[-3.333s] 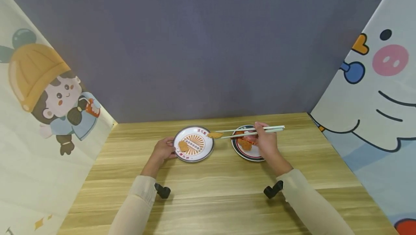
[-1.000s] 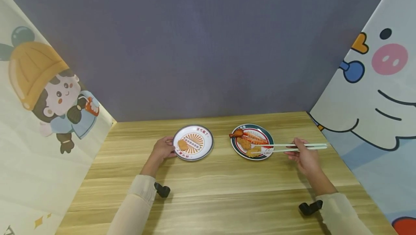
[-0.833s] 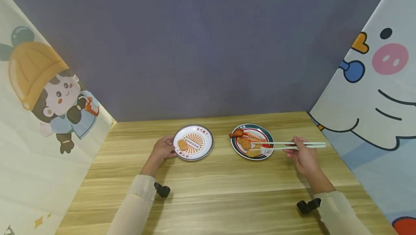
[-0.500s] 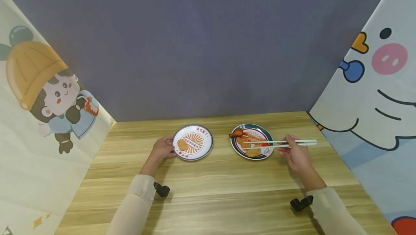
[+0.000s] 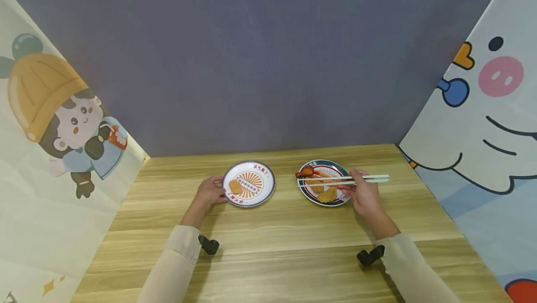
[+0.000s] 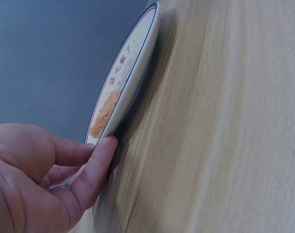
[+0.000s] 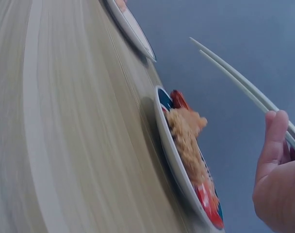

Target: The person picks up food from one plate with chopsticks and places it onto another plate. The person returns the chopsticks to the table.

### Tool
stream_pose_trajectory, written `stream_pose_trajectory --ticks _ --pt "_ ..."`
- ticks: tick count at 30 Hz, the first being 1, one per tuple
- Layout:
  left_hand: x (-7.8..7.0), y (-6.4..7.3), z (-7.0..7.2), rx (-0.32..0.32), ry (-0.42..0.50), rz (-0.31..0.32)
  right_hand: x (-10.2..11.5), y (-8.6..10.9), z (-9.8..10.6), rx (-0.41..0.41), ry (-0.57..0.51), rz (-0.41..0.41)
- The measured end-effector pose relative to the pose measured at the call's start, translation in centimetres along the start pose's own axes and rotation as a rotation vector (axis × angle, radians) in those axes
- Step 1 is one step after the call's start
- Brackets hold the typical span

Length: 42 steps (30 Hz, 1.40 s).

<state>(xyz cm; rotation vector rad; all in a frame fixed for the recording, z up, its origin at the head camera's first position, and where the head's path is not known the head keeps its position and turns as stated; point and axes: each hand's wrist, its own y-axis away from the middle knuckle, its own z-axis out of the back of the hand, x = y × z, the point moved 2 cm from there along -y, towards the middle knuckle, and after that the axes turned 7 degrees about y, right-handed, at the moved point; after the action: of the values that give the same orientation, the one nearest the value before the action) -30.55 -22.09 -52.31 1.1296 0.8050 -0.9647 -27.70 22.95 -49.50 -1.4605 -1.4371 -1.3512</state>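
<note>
My left hand [image 5: 208, 192] pinches the left edge of a round white plate [image 5: 262, 192] with a sunburst print, thumb on the rim. One golden fried piece [image 5: 236, 187] lies on it. In my right hand [image 5: 365, 196] is a pair of pale green chopsticks [image 7: 256, 93], slightly parted, with nothing between the tips. They pass above the dark-rimmed plate [image 7: 175, 160] on the right. That plate carries a reddish-brown drumstick [image 5: 306, 171], an orange-red striped piece like a shrimp and two golden fried pieces, the front one [image 5: 327, 195] plainly seen. The chopsticks and hand partly cover this food.
Both plates stand near the back of a wood-grain table [image 5: 268, 256]. A dark grey partition [image 5: 268, 60] rises behind. Cartoon-printed panels flank the table on the left [image 5: 37, 200] and right [image 5: 495, 144].
Earlier the chopsticks gripped a fried piece between the plates; now they hold nothing and two fried pieces show on the right plate. My right hand moved right, then back left. My left hand stays put.
</note>
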Motion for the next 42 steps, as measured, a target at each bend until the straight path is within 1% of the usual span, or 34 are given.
stream_pose_trajectory --ticks 5,9,12,15,17,23,29,31,35,42 --pt "0.0 0.1 0.0 0.004 -0.006 -0.003 -0.2 -0.1 -1.3 -0.009 -0.001 -0.023" --pt "-0.1 0.1 0.0 0.008 -0.012 -0.004 -0.4 -0.1 -2.5 -0.004 0.001 0.001" --pt "-0.1 0.2 0.1 0.010 -0.011 -0.003 -0.6 -0.1 -3.8 0.007 0.010 0.033" --pt "-0.1 0.2 0.1 0.011 -0.006 -0.002 -1.1 -0.1 -5.1 0.015 0.017 0.044" --pt "-0.2 0.2 0.2 0.011 -0.002 -0.001 -1.5 -0.2 -6.0 0.026 0.041 0.034" --pt "-0.1 0.2 0.1 0.013 0.005 -0.001 -2.8 -0.4 -8.4 0.021 0.086 -0.014" --pt "-0.1 0.1 0.0 0.007 0.004 -0.002 -3.2 -0.7 -10.6 0.038 0.068 0.030" --pt "0.0 0.0 -0.1 0.009 -0.002 -0.003 -3.3 -0.8 -11.1 0.040 0.060 0.043" --pt "0.0 -0.1 -0.1 0.007 -0.003 0.003 -3.3 -0.9 -12.0 0.028 0.051 0.044" --pt "0.1 -0.5 0.0 0.005 0.008 0.010 -3.7 -1.4 -13.5 -0.011 0.041 0.051"
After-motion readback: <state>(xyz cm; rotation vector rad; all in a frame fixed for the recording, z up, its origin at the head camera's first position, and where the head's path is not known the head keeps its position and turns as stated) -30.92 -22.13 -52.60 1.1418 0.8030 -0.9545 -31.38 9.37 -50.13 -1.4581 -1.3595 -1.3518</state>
